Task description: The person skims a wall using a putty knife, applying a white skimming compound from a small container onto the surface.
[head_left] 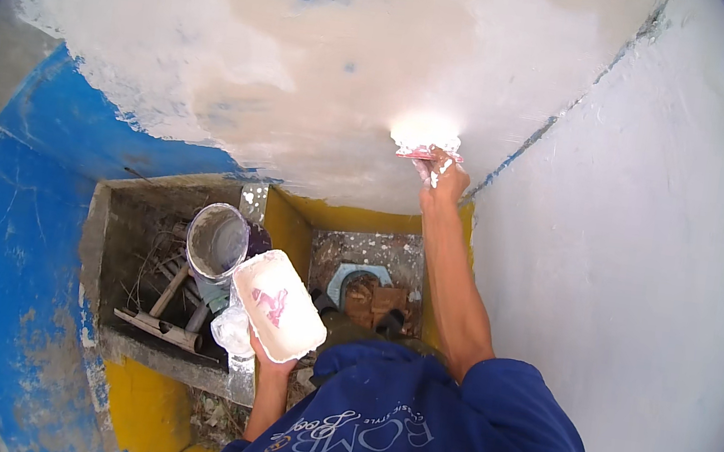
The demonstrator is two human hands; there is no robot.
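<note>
My right hand, smeared with white, reaches up to the wall and grips a red-edged putty knife. A thick mound of white putty sits along its blade, at or close against the wall; contact cannot be told for sure. Down at the left, my left hand holds a white rectangular plastic tub by its lower end, most fingers hidden beneath it. Whitish residue and a pink-purple smear coat the tub's inside. Patchy white and beige coating covers the wall, with blue paint showing through in spots.
A putty-stained bucket stands on a ledge beside the tub, a crumpled plastic bag below it. Left is a concrete trough with wood scraps and wire. Below lies a squat toilet with debris. A pale wall rises on the right.
</note>
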